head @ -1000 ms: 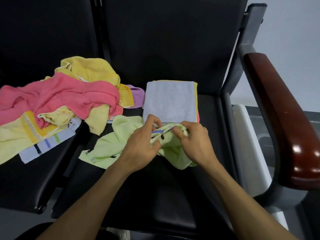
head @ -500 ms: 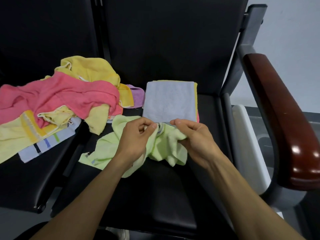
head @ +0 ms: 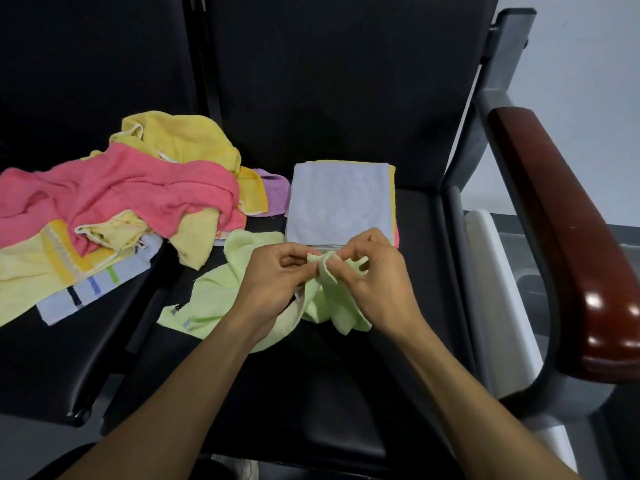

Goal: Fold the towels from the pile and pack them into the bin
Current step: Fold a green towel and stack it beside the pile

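Note:
A crumpled light green towel (head: 214, 299) lies on the black seat in front of me. My left hand (head: 277, 282) and my right hand (head: 374, 282) both pinch its upper edge close together, lifting that part off the seat. Just behind my hands sits a stack of folded towels (head: 341, 202) with a pale blue one on top. To the left, a loose pile of towels (head: 114, 209) in pink, yellow and striped blue spreads over the neighbouring seat. A white bin (head: 498, 292) stands to the right, beyond the seat's edge, mostly hidden by the armrest.
The black seat (head: 311, 393) has a tall black backrest behind it. A dark red wooden armrest (head: 568, 244) on a grey metal frame curves along the right side, above the bin. A purple towel (head: 275, 188) peeks out between pile and stack.
My hands have brought the green towel's edge up and closer together; the fingers have shifted along it, and more of the cloth now hangs bunched below my right hand.

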{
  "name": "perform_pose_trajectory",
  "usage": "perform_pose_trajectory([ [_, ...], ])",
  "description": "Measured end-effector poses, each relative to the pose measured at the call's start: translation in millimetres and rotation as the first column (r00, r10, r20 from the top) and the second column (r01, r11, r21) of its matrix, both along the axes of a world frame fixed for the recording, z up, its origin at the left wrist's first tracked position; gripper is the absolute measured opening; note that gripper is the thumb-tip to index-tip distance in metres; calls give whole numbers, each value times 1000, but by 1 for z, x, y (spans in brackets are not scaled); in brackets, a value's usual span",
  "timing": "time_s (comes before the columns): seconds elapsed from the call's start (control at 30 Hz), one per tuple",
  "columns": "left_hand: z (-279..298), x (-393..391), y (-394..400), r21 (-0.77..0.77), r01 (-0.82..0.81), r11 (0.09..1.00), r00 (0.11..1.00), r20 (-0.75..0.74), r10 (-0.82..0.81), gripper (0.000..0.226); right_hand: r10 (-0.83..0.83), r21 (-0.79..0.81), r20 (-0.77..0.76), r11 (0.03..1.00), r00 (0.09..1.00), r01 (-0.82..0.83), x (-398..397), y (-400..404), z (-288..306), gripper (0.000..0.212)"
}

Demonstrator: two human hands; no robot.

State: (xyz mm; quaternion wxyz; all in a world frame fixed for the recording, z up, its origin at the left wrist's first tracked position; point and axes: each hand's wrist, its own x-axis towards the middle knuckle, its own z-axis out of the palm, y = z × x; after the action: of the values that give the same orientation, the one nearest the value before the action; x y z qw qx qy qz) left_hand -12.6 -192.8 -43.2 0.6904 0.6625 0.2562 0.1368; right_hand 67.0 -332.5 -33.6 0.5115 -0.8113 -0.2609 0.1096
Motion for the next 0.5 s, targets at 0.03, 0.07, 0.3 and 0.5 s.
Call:
perform_pose_trajectory([
  [0.03, 0, 0, 1, -1, -17, 1000, 1000, -9, 17, 9, 17, -17, 30, 1000, 999, -17, -1, 0, 1, 16],
  [0.07, 0, 0, 1, -5, -28, 1000, 1000, -14, 28, 7, 34, -24, 35, 999, 999, -33, -3, 0, 2, 18],
  [0.3, -1, 1, 0, -25, -44, 999, 999, -13, 43, 12, 105, -1, -1, 994, 994, -105, -6, 3, 1, 16],
  [0.5, 1, 2, -6, 24, 66, 998, 996, 52, -67, 27, 36, 9, 27, 999, 999, -37, -3, 2, -2, 24],
])
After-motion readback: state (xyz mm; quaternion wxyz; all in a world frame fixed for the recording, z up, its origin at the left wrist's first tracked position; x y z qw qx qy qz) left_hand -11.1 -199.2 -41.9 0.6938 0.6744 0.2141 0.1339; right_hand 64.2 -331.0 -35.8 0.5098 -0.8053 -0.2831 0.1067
